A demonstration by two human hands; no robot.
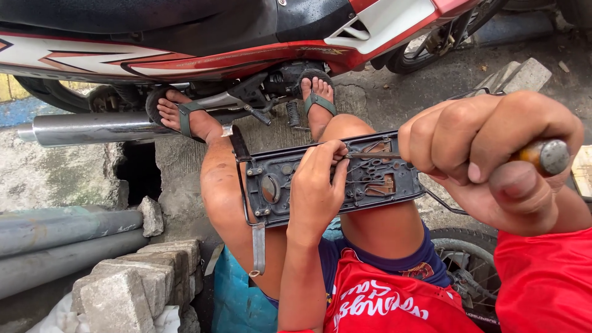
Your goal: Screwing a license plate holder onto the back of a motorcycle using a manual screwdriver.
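The dark plate (320, 179) lies across both knees. The right hand (493, 148) is fisted round the screwdriver (542, 155), its tip at the plate's upper middle; the left hand (316, 188) pinches there, steadying. Likely a screw is being worked, which calls for steady pressure. The motorcycle (185, 37) crowds the far edge; room is tight.

We have one view, from a camera on the person's head. It looks steeply down over the lap, very near the right hand (493, 151), with the motorcycle (185, 43) just beyond the feet.
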